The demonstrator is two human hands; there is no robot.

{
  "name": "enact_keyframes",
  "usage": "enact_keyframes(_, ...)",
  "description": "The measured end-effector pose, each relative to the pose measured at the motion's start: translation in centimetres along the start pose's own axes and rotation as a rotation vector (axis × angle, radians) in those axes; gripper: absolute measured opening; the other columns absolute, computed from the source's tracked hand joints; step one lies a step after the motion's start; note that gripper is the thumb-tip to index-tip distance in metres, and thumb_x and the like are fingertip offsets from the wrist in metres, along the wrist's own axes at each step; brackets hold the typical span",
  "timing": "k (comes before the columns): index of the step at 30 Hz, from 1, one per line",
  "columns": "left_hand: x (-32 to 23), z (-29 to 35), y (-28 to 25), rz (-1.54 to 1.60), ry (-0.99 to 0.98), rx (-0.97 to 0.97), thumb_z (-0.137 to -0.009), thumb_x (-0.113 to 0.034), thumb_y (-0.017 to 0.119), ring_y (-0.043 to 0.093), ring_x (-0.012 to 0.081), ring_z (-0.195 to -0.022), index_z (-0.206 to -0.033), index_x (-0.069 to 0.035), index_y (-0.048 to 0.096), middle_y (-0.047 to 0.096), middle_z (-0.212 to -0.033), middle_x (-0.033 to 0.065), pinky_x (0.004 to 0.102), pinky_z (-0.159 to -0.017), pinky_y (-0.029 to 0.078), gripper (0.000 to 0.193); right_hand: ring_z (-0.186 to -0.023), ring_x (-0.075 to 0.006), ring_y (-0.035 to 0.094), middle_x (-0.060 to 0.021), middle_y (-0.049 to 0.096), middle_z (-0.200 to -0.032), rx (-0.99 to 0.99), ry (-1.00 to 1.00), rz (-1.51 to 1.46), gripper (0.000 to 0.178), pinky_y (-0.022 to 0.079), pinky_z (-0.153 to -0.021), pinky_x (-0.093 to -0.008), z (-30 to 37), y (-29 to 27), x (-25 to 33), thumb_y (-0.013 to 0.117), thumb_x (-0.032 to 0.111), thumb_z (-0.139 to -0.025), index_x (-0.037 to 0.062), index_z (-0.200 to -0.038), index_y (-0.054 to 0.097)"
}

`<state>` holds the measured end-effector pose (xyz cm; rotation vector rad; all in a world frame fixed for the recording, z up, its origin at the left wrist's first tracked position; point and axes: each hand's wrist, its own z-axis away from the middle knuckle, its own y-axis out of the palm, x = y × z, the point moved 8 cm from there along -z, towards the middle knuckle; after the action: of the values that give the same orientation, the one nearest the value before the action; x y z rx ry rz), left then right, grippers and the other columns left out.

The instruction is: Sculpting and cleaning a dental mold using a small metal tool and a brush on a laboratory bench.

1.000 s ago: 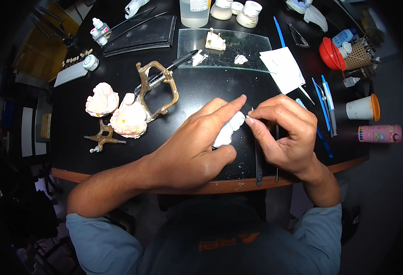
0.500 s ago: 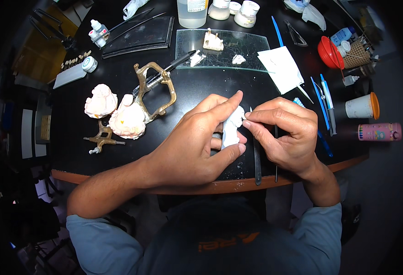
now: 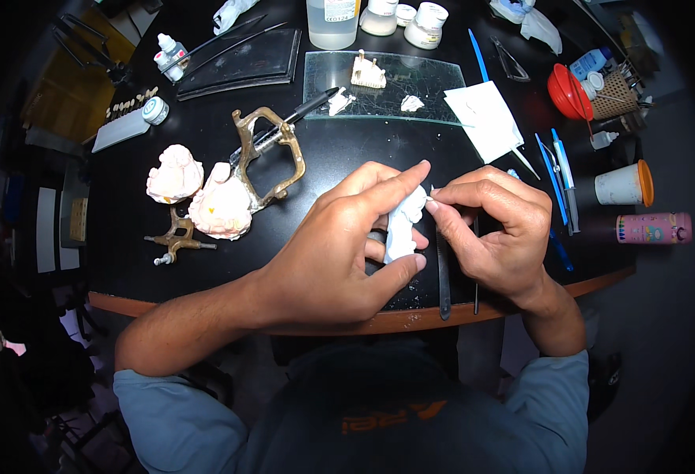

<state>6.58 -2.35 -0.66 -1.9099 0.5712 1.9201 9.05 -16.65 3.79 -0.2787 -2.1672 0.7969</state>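
My left hand [image 3: 339, 245] grips a white plaster dental cast [image 3: 400, 231], fingers on its far side and thumb near its lower end. At the cast's right edge, my right hand [image 3: 505, 225] is closed in a pinch. Something tiny and pale sits between its thumb and forefinger, too small to name. Below the hands a dark metal spatula [image 3: 444, 284] and a thin metal rod [image 3: 476, 299] lie on the black table, partly hidden by my right hand. White crumbs lie near the spatula.
Left of my hands are two pinkish plaster casts [image 3: 174, 174] and a brass articulator frame [image 3: 293, 162]. Beyond is a glass slab [image 3: 434, 75] bearing a small pinned cast [image 3: 368, 73]. White paper [image 3: 485, 118], blue-handled tools [image 3: 562, 170] and a white cup [image 3: 620, 188] stand right.
Both hands and the cast have shifted slightly right. The pinch stays at the cast's right edge. The things on the table have not moved.
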Motion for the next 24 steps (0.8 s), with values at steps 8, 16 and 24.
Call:
enact_keyframes(8, 0.8, -0.4, -1.5, -0.146, 0.072, -0.075, -0.104, -0.004, 0.065, 0.061, 0.0104, -0.105, -0.152, 0.002, 0.05, 0.056, -0.121, 0.0078, 0.0255, -0.087, 0.053, 0.05, -0.074, -0.0186, 0.073, -0.0154, 0.076, -0.087, 0.04, -0.157, -0.095, 0.016, 0.056, -0.064, -0.0273, 0.2, 0.2, 1.1, 0.083, -0.01, -0.079, -0.0038, -0.093, 0.078)
enact_keyframes(16, 0.5, -0.1, -0.9, 0.079, -0.01, -0.046, -0.107, -0.011, 0.064, 0.062, 0.0101, -0.098, -0.154, 0.0, 0.049, 0.059, -0.122, 0.0079, 0.0249, -0.085, 0.053, 0.05, -0.077, -0.016, 0.073, -0.0135, 0.076, -0.089, 0.009, -0.067, -0.413, 0.011, 0.056, -0.063, -0.0255, 0.2, 0.1, 0.0, 0.08, -0.009, -0.084, -0.0029, -0.093, 0.076)
enact_keyframes(24, 1.3, 0.0, 0.1, 0.218, -0.053, 0.01, -0.089, 0.021, 0.047, 0.064, 0.0224, -0.123, -0.167, 0.002, 0.026, 0.047, -0.143, 0.0142, 0.0325, -0.105, 0.055, 0.083, -0.072, -0.0118, 0.071, -0.012, 0.077, -0.087, -0.035, 0.054, -0.14, 0.006, 0.052, -0.055, -0.0217, 0.2, -0.1, -0.9, 0.079, -0.006, -0.084, -0.0028, -0.088, 0.077)
